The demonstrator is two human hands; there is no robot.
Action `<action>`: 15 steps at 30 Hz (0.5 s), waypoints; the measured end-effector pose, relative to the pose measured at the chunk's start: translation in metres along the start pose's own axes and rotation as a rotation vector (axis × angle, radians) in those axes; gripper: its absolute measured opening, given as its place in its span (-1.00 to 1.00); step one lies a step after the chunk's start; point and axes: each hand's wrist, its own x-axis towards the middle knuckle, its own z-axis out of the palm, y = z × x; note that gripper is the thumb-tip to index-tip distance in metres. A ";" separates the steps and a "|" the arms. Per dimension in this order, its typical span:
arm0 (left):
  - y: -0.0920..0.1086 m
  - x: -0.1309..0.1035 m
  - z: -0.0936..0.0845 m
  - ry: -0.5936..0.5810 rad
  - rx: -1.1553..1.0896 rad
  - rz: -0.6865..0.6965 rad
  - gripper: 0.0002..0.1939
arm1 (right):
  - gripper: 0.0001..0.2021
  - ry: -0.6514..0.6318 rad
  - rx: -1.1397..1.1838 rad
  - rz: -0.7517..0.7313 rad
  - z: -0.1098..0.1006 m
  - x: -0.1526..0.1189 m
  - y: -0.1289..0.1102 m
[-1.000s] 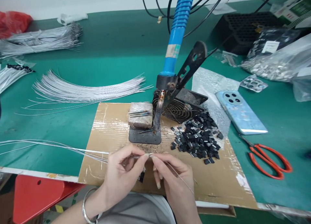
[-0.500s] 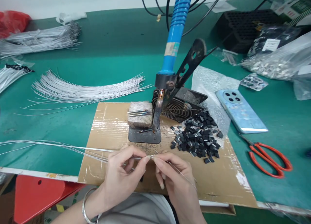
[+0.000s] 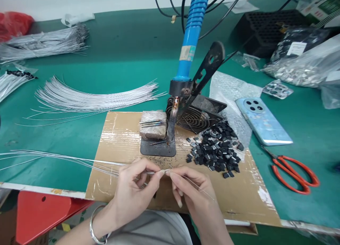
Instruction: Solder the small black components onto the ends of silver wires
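My left hand (image 3: 136, 188) is closed around several thin white wires (image 3: 79, 162), which trail off to the left past the cardboard. Its thumb and forefinger pinch their ends. My right hand (image 3: 193, 188) pinches at the same spot, the fingertips of both hands almost meeting. A thin silvery wire (image 3: 198, 187) runs through the right hand's fingers, its tip poking up above them; what exactly lies between the fingertips is too small to make out. Just beyond the hands, a soldering iron (image 3: 184, 64) with a blue handle points down at a dark metal plate (image 3: 156, 149).
A cardboard sheet (image 3: 239, 199) lies under the hands. On it are a pile of small black connectors (image 3: 220, 151), a wrapped block (image 3: 152, 128) with metal tips and a black fan (image 3: 195, 119). Rightward lie a phone (image 3: 265, 122) and red-handled scissors (image 3: 294, 174); a white wire bundle (image 3: 98, 99) lies left.
My right forearm and palm have shifted slightly to the right, with the fingertips in the same place. The trailing wires at the left have moved a little.
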 end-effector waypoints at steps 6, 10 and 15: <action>-0.002 -0.003 0.005 0.015 -0.012 -0.056 -0.82 | -0.82 0.045 0.076 -0.042 0.010 -0.002 0.006; -0.003 -0.005 0.007 0.029 -0.015 -0.049 -0.82 | -0.81 0.047 0.107 -0.067 0.015 -0.001 0.004; -0.003 -0.005 0.007 0.039 0.012 -0.036 -0.81 | -0.81 0.066 0.087 -0.081 0.015 0.000 0.005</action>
